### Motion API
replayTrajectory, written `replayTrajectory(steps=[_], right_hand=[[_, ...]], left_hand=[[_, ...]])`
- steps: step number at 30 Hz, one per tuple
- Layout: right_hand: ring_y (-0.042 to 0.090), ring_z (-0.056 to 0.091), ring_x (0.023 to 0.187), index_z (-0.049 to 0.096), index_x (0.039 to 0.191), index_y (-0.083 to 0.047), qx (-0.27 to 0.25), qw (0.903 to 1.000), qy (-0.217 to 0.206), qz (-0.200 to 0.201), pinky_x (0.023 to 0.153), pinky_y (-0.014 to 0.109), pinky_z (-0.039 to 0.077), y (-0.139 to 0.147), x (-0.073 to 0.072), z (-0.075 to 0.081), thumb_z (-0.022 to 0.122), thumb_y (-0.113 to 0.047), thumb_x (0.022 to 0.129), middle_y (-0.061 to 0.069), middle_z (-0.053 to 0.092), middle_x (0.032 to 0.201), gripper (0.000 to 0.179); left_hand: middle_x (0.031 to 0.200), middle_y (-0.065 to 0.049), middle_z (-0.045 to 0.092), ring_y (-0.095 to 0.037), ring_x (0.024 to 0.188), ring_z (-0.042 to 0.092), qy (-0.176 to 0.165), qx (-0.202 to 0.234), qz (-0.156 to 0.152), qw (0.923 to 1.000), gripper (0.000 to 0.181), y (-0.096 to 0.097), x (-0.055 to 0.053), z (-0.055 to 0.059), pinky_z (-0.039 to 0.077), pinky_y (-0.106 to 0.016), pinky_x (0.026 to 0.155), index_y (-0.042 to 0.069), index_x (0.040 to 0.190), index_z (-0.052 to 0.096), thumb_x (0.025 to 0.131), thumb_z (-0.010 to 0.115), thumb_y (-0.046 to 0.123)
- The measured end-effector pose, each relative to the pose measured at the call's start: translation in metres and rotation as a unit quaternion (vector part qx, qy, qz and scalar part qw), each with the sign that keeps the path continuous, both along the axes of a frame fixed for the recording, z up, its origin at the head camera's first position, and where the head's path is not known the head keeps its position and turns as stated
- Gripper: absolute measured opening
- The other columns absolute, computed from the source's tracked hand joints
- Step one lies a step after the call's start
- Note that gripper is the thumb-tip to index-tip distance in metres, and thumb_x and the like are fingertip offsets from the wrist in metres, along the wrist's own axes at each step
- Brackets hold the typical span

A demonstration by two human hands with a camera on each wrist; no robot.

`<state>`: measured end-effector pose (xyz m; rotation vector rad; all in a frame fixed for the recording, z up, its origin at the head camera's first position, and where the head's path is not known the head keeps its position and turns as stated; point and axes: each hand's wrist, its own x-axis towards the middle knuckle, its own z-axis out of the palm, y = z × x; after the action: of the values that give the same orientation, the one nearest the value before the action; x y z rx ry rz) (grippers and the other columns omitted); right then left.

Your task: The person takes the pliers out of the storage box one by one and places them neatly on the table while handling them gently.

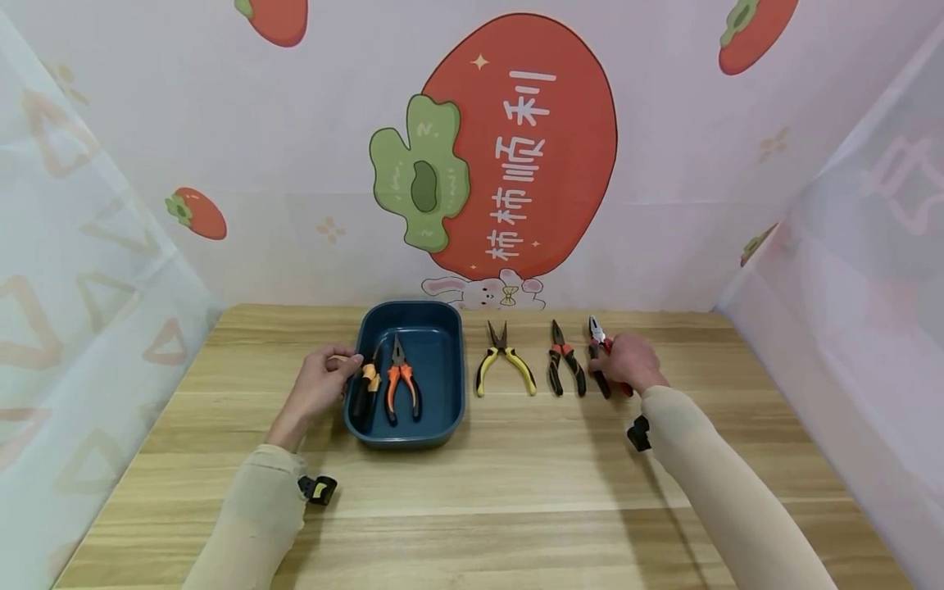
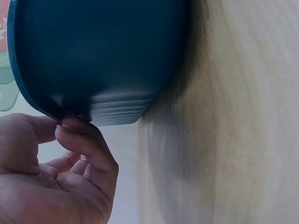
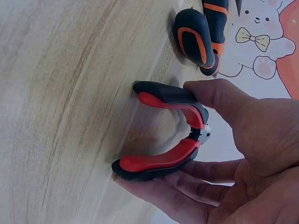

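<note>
At the left side of a dark blue plastic bin (image 1: 440, 401), my left hand (image 1: 321, 383) pinches the rim between thumb and index finger; the other fingers curl loosely outside it. Orange-and-black long-nose pliers (image 1: 401, 373) lie inside the bin, beside a second orange-and-black tool (image 1: 364, 395) against the left wall. Over on the right, my right hand (image 1: 630, 362) holds red-and-black combination pliers (image 3: 159, 161), thumb on one handle and fingers along the other. Their handles are spread, with the ends at the tabletop, and their metal head (image 1: 596, 328) points toward the back wall.
Between the bin and my right hand lie yellow-and-black long-nose pliers (image 1: 506, 356) and black-and-orange long-nose pliers (image 1: 565, 358). The wooden table (image 1: 509, 508) meets a printed back wall (image 1: 664, 246), with white sheets at both sides.
</note>
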<state>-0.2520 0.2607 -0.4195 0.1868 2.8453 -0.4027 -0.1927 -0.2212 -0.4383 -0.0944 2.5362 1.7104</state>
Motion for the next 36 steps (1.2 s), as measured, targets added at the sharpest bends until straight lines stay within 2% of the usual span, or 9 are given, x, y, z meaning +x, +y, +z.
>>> replayTrajectory(steps=[19,36], right_hand=[[0.015,0.040,0.055,0.047,0.065,-0.013,-0.003,0.9999,-0.016,-0.004,0.050,0.028,0.030,-0.001,-0.006,-0.001,0.076,-0.038,0.090,0.000,0.039,0.061,0.046],[0.016,0.042,0.057,0.049,0.067,-0.012,0.025,0.9994,-0.025,-0.003,0.053,0.029,0.030,-0.002,-0.008,0.001,0.074,-0.043,0.091,0.001,0.041,0.063,0.047]], left_hand=[[0.085,-0.009,0.063,-0.013,0.063,0.050,0.000,-0.005,0.001,1.0000,0.037,0.001,0.000,-0.001,0.047,-0.028,0.055,-0.005,0.128,0.053,0.108,0.054,0.026],[0.081,-0.006,0.060,-0.014,0.061,0.048,-0.001,-0.002,0.001,1.0000,0.036,0.000,-0.001,-0.003,0.045,-0.028,0.054,-0.004,0.128,0.053,0.108,0.053,0.025]])
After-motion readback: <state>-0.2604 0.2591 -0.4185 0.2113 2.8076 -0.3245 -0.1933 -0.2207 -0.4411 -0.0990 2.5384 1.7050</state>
